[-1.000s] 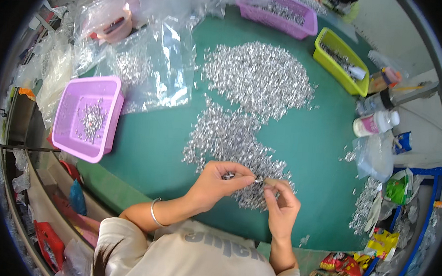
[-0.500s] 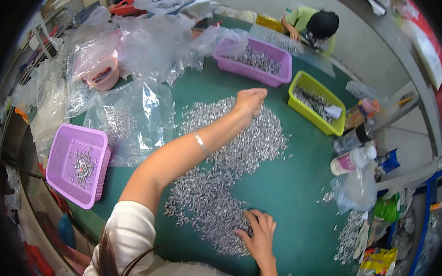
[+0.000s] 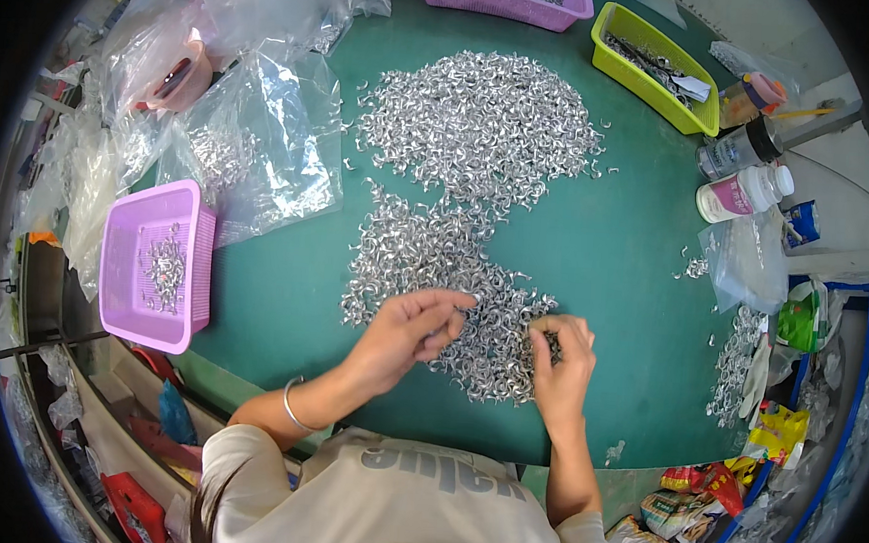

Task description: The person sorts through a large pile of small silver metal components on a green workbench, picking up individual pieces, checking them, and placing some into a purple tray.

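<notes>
Many small, shiny, curved metal pieces lie in two joined heaps, a far heap [image 3: 481, 126] and a near heap [image 3: 416, 246]. My left hand [image 3: 401, 341], with a bracelet on its wrist, hovers over the near heap's front left part. Its fingers are curled and the index finger reaches out to the thumb side; a pale glint shows at the tip, too small to name. At the right edge of the same heap, my right hand [image 3: 565, 367] is closed, thumb against fingers, with small metal pieces showing between them.
A purple basket [image 3: 203, 279] with some pieces stands at left beside clear plastic bags [image 3: 293, 166]. Another purple basket [image 3: 566, 15] and a green basket [image 3: 703, 118] are at the back. Bottles [image 3: 743, 194] and loose pieces [image 3: 740, 356] line the right side of the green table [image 3: 611, 271].
My left hand has come back from the far heap to the near one. My right hand has gone from spread fingers to closed. The view has tilted down toward me.
</notes>
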`<state>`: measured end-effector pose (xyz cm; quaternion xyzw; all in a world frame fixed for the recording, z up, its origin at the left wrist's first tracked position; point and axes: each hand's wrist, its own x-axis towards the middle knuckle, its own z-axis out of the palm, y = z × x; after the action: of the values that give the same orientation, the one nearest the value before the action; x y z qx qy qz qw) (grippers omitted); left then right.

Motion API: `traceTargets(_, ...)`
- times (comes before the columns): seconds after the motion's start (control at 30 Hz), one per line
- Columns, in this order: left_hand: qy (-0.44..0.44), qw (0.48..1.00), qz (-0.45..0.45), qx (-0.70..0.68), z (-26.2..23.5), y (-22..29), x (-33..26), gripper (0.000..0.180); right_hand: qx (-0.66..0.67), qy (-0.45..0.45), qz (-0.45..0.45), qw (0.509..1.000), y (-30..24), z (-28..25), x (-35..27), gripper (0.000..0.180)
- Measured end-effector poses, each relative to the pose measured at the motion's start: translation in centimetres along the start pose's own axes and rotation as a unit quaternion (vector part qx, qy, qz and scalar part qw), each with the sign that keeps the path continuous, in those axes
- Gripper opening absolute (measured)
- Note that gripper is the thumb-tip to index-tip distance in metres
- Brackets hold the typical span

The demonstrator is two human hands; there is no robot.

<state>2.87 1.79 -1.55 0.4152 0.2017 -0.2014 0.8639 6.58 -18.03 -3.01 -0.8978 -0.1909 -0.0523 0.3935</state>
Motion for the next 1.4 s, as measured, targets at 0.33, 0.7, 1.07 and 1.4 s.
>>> traceTargets(0.33, -0.033, 0.999, -0.006, 0.019, 0.9, -4.0, -2.0, 0.022, -0.079, 0.001, -0.062, 0.995, 1.1, 1.4, 3.3, 0.006)
traceTargets(0.7, 0.024, 0.865, 0.379, 0.329, 3.6, -2.6, -1.7, 0.024, 0.560, -0.103, 0.280, 0.773, -3.8, -1.7, -1.7, 0.011)
traceTargets(1.07, 0.011, 0.951, 0.211, 0.228, 3.7, -2.4, -3.3, 0.008, 0.455, -0.052, 0.155, 0.875, -5.0, -2.2, -3.0, 0.023)
traceTargets(1.4, -0.036, 0.998, 0.041, 0.032, 4.1, -1.6, -4.0, 0.011, 0.502, -0.039, 0.172, 0.847, -5.7, -2.4, -3.2, 0.017)
